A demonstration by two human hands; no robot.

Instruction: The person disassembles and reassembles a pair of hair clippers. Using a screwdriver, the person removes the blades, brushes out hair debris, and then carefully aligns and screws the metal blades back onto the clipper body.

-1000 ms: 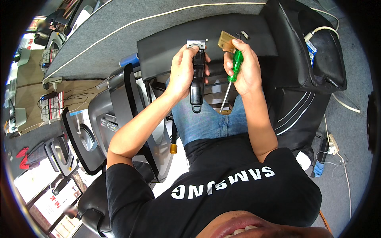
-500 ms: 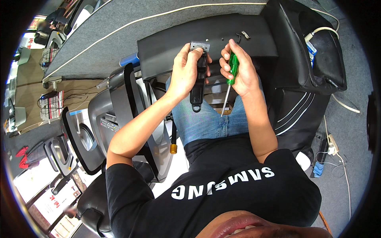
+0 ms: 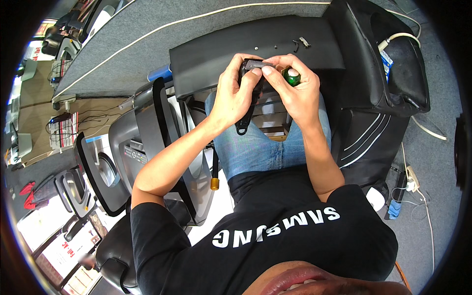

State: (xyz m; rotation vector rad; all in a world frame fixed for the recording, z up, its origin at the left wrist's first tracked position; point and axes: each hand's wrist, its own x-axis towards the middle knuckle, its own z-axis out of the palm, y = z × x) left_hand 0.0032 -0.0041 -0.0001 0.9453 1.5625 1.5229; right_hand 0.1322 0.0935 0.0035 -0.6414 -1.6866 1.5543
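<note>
My left hand is closed around a black hair clipper, its thumb at the metal blade on the clipper's top end. My right hand grips a green-handled screwdriver, the handle's end facing up; its shaft is hidden. The right thumb touches the blade beside the left thumb. Past both hands, a small metal piece, a dark bent piece and tiny bits lie on the black padded bench. Something amber shows behind the right fingers, too hidden to make out.
A black padded armrest with a white cable stands at right. At left are grey-and-black plastic equipment and a remote. A power strip with wires lies on the right. My jeans-clad legs are below my hands.
Both hands have come together at the blade, my right hand moving left. The screwdriver has turned end-up, its shaft now hidden. The amber piece seen a second ago is mostly out of sight.
</note>
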